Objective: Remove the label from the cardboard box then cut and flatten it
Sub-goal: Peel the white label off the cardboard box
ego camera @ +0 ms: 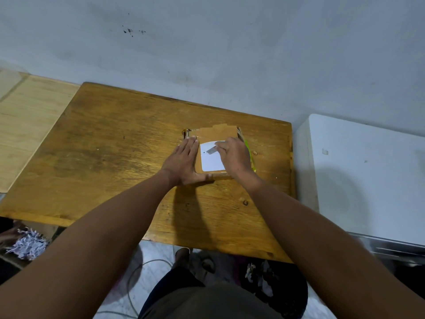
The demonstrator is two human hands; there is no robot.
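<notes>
Head view: box (219, 134) lies on the wooden table (110, 143), toward its far right part. White label (210, 161) on the box top, its upper corner lifted and curled. Left hand (184, 161) flat on the box's left side, fingers straight and together, pressing down. Right hand (234, 157) over the label's right side, fingers curled, pinching the peeled corner. Something yellow-green (249, 155) shows just right of the box, under the right hand.
</notes>
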